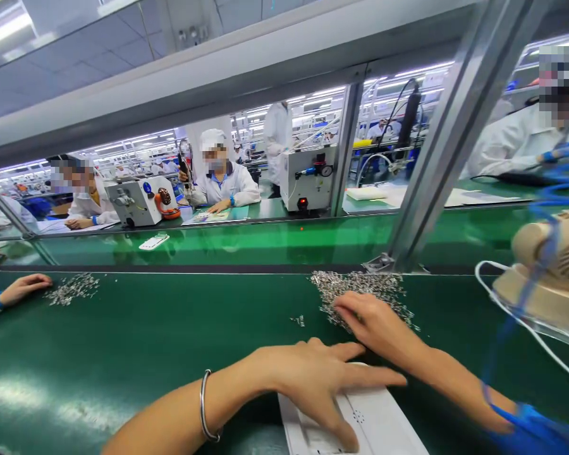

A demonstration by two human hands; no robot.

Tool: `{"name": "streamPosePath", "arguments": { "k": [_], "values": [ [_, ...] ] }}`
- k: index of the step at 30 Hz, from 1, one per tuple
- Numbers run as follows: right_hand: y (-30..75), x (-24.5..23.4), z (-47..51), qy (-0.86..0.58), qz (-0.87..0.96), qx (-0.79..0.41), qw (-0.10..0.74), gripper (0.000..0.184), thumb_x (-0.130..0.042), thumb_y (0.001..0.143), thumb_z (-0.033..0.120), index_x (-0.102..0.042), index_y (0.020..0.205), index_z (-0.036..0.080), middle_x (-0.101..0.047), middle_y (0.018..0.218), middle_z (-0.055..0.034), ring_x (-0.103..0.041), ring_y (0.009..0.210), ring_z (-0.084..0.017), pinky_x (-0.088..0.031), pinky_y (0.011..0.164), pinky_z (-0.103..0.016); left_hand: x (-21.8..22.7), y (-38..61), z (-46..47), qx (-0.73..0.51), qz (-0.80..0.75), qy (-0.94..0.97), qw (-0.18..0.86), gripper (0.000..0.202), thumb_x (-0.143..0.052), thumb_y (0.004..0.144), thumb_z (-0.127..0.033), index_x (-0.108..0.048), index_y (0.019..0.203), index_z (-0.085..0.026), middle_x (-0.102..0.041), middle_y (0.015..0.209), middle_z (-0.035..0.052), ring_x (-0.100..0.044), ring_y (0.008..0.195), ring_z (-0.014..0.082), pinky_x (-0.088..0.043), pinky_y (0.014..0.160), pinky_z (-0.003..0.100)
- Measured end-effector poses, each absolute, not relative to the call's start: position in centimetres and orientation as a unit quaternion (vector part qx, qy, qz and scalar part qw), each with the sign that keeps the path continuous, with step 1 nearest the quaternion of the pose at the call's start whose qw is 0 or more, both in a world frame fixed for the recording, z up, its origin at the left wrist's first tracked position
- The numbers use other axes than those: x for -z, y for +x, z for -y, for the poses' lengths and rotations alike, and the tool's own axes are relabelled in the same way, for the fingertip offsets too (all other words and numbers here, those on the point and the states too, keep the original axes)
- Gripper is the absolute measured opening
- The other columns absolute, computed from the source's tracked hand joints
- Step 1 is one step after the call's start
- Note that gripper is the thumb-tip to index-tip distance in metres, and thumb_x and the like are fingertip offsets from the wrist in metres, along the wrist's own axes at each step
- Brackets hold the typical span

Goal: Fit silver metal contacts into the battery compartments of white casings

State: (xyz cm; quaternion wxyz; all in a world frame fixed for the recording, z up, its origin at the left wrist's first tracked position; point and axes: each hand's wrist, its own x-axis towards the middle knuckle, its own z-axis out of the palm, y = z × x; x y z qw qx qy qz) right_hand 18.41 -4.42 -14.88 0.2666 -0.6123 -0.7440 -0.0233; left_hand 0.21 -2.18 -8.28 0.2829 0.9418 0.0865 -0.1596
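My left hand [320, 379] lies over a white plastic panel [384, 417] at the bottom of the head view, fingers and thumb spread. The panel has a cluster of small dark holes, and part of it is hidden under the hand. Up and to the right, my right hand [372, 319] is at the near edge of a pile of small shiny metal pieces [360, 284]. Its fingers are curled in towards the thumb; what lies between the tips is too small to make out. A few loose metal pieces [298, 320] lie left of the pile.
A beige fan [550, 259] with a white cable stands at the right, behind a coiled blue cord [521, 297]. At the far left, a co-worker's hand [26, 289] is beside a second metal pile [73, 289]. Metal posts [448, 139] rise along the bench's back edge.
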Motion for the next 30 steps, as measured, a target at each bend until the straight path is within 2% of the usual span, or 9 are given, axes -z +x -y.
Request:
{"name": "streamPosePath", "arguments": {
  "k": [3,7,9,10,13,17,21,25,30],
  "values": [
    [19.7,14.6,6.2,-0.590,0.719,0.029,0.365,0.025,-0.038,0.086,0.026,-0.058,0.073,0.020,-0.060,0.068,-0.0037,-0.057,0.063,-0.018,-0.046,0.060,-0.033,8.9,0.3,2.1,0.137,-0.047,0.946,0.289,0.069,-0.065,0.073,-0.039,-0.034,0.134,-0.039,-0.022,0.147,0.0061,-0.036,0.125,0.0350,-0.030,0.100,0.048],
    [19.7,14.3,8.0,-0.567,0.694,0.055,0.440,0.016,-0.046,0.084,0.028,-0.058,0.075,0.022,-0.061,0.068,-0.0011,-0.057,0.059,-0.017,-0.046,0.054,-0.030,9.1,0.3,2.2,0.068,-0.135,0.968,0.202,0.069,-0.075,0.061,-0.050,-0.052,0.115,-0.014,-0.053,0.115,0.0133,-0.050,0.102,0.0312,-0.038,0.091,0.044],
    [19.0,13.8,8.5,-0.558,0.686,0.068,0.462,0.012,-0.047,0.084,0.027,-0.057,0.077,0.023,-0.060,0.068,-0.0003,-0.056,0.059,-0.016,-0.045,0.054,-0.029,8.9,0.4,2.4,0.069,-0.236,0.959,0.141,0.069,-0.071,0.062,-0.058,-0.056,0.103,-0.005,-0.057,0.099,0.0162,-0.050,0.095,0.0317,-0.040,0.088,0.044],
    [18.5,13.5,8.8,-0.553,0.686,0.070,0.468,0.011,-0.048,0.084,0.025,-0.057,0.077,0.023,-0.060,0.068,0.0000,-0.056,0.059,-0.015,-0.045,0.054,-0.029,8.7,0.4,2.5,0.066,-0.275,0.951,0.121,0.069,-0.067,0.065,-0.061,-0.057,0.100,-0.003,-0.056,0.099,0.0182,-0.048,0.097,0.0332,-0.039,0.088,0.046],
    [17.0,12.8,9.5,-0.528,0.701,0.048,0.477,0.011,-0.048,0.084,0.022,-0.057,0.078,0.022,-0.059,0.068,0.0003,-0.055,0.059,-0.013,-0.046,0.053,-0.026,8.3,0.4,3.0,-0.008,-0.313,0.941,0.127,0.054,-0.058,0.077,-0.057,-0.058,0.100,-0.008,-0.049,0.121,0.0190,-0.041,0.111,0.0356,-0.034,0.095,0.050],
    [15.3,12.6,10.2,-0.507,0.723,-0.019,0.469,0.019,-0.043,0.085,0.020,-0.056,0.072,0.021,-0.056,0.061,0.0005,-0.053,0.053,-0.012,-0.044,0.048,-0.024,8.3,0.5,3.3,-0.095,-0.291,0.930,0.205,0.026,-0.049,0.087,-0.038,-0.059,0.092,-0.016,-0.041,0.136,0.0088,-0.031,0.126,0.0286,-0.026,0.104,0.047],
    [14.8,12.6,10.5,-0.528,0.697,-0.075,0.479,0.019,-0.043,0.086,0.023,-0.058,0.075,0.021,-0.059,0.063,-0.0004,-0.055,0.054,-0.013,-0.046,0.048,-0.024,8.5,0.7,2.8,-0.087,-0.292,0.909,0.283,0.017,-0.051,0.086,-0.030,-0.060,0.088,-0.017,-0.043,0.135,0.0093,-0.032,0.128,0.0233,-0.023,0.107,0.044],
    [14.6,12.5,10.7,-0.529,0.657,-0.111,0.525,0.011,-0.048,0.084,0.024,-0.059,0.086,0.022,-0.063,0.071,0.0005,-0.060,0.059,-0.012,-0.051,0.055,-0.021,8.5,0.9,2.2,-0.108,-0.273,0.885,0.362,0.015,-0.051,0.085,-0.024,-0.058,0.074,-0.017,-0.051,0.127,0.0082,-0.042,0.122,0.0178,-0.031,0.102,0.036],
    [14.2,11.9,11.1,-0.525,0.668,-0.030,0.526,0.010,-0.048,0.086,0.018,-0.056,0.081,0.021,-0.059,0.068,0.0006,-0.056,0.059,-0.011,-0.047,0.055,-0.023,8.5,1.1,2.2,-0.153,-0.280,0.850,0.419,0.027,-0.046,0.086,-0.019,-0.053,0.060,-0.018,-0.062,0.101,0.0033,-0.045,0.118,0.0146,-0.037,0.093,0.028]
  ]
}}
